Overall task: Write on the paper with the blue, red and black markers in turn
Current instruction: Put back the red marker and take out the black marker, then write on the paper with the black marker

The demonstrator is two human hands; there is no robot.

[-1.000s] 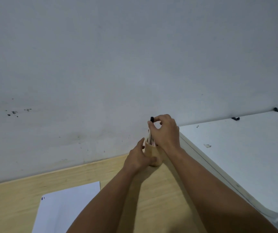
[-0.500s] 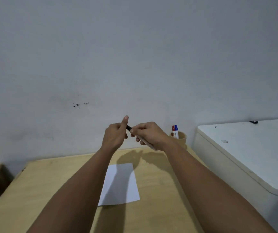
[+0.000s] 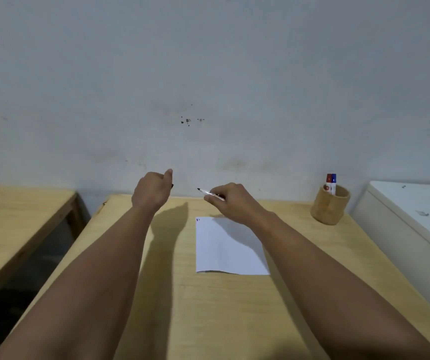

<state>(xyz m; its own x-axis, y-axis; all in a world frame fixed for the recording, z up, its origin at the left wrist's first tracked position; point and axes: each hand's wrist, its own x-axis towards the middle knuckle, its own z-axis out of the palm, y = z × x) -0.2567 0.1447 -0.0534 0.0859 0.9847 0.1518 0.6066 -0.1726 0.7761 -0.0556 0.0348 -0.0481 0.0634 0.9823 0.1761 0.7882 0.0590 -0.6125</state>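
Observation:
My right hand (image 3: 230, 201) holds the black marker (image 3: 208, 192) uncapped, its tip pointing left, above the far edge of the white paper (image 3: 228, 248). My left hand (image 3: 152, 189) is closed around the marker's black cap (image 3: 172, 185), of which only a sliver shows, off to the left of the marker tip. The paper lies on the wooden table (image 3: 208, 307) and has small marks at its top left corner. The red marker (image 3: 328, 181) and blue marker (image 3: 333, 181) stand in a wooden cup (image 3: 329, 206) at the table's far right.
A white cabinet top (image 3: 416, 203) adjoins the table on the right. A second wooden table (image 3: 14, 219) stands to the left across a dark gap. A grey wall (image 3: 208, 87) rises directly behind the table.
My right hand took the black marker out of the cup. Both hands moved left over the paper and pulled apart, cap in the left, marker in the right.

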